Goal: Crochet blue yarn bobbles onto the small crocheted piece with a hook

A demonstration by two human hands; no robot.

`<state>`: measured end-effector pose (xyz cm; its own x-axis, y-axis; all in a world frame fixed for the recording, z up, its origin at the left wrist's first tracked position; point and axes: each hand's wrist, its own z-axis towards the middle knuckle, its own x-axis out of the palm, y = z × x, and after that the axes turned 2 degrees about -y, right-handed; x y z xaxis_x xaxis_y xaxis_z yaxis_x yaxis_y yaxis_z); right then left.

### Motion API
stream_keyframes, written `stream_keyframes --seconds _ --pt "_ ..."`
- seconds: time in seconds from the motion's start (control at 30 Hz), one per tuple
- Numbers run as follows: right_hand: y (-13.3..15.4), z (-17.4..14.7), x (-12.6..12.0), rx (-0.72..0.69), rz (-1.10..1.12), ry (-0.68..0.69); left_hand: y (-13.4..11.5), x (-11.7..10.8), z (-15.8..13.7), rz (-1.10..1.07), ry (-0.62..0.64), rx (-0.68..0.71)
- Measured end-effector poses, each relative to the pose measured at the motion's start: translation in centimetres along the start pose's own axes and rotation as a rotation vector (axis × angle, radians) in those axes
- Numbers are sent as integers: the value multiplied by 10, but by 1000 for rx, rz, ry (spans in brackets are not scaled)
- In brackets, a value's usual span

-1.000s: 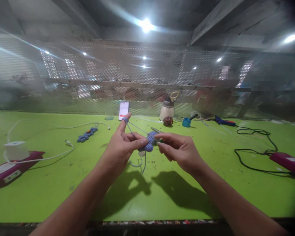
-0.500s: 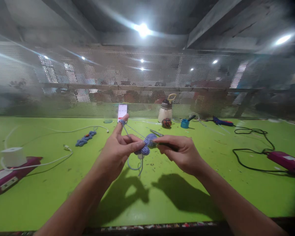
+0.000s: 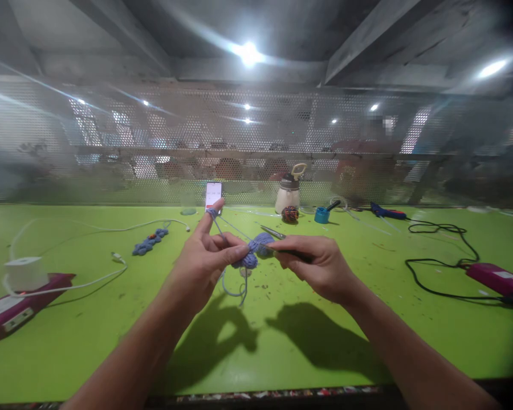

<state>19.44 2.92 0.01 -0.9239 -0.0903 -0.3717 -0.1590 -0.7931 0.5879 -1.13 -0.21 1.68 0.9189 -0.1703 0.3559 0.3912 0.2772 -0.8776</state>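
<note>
Blue crochet [image 3: 245, 261], over the table [image 3: 325, 364] between its near and far edges, is pinched in the left hand [image 3: 207, 250]; the right hand [image 3: 316, 259] grips a hook [image 3: 294, 252]. If the yarn [image 3: 212, 213] slackens, it could slip off.

Soft, matt, ribbed yarn makes up the crocheted piece [image 3: 245, 261]. The tabletop [image 3: 265, 364] beneath is smooth, faintly glossy and speckled. Clockwise from the piece: at nine o'clock, a power strip [image 3: 29, 304] in shiny plastic; at twelve, a perforated, metal-looking screen [image 3: 265, 134]; at two, a smooth plastic tub [image 3: 321, 216].
</note>
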Motion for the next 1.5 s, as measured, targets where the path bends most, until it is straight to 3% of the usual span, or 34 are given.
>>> stream_keyframes --seconds 0.17,0.37,0.53,0.8,1.07,1.5 --pt "0 -1 2 117 183 14 3 -2 2 -6 8 -2" --pt "-6 -3 10 394 551 80 11 -4 6 -34 29 -60" --pt "-10 -3 16 522 736 59 15 -4 6 4 70 -86" --pt "-5 -2 12 609 748 83 15 -3 4 118 96 5" --pt "-1 -2 15 650 779 78 18 -4 5 97 94 26" --pt "-3 -1 18 680 718 10 17 -1 9 45 -15 -174"
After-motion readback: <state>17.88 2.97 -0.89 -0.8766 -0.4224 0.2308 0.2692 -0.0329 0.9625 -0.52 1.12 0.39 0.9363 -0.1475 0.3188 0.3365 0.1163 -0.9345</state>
